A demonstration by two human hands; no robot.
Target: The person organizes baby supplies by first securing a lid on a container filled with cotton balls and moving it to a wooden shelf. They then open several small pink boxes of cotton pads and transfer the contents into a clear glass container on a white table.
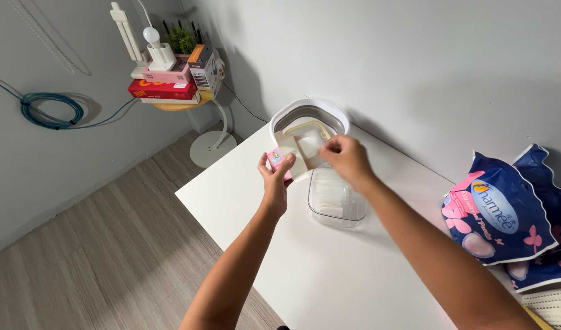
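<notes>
The left hand [275, 180] is raised above the white worktop [329, 269], its fingers pinching a small pink, flat wrapped packet [279, 160] upright by its lower edge. The right hand [347, 160] reaches in from the right, fingertips closed on a white flap or sheet [310, 146] that stands just beside the pink packet; whether the white piece belongs to the packet cannot be told. Directly below the right hand a clear rectangular plastic container [335, 201] sits on the worktop, with pale flat pieces stacked inside. Behind the hands, at the far corner of the worktop, stands a white round-edged bin [338, 113] with its top open. Well apart, at the right edge, lie dark blue soft plastic packs with pink flower print [506, 214]. Beyond the worktop, a small round side shelf [173, 105] carries stacked boxes.
</notes>
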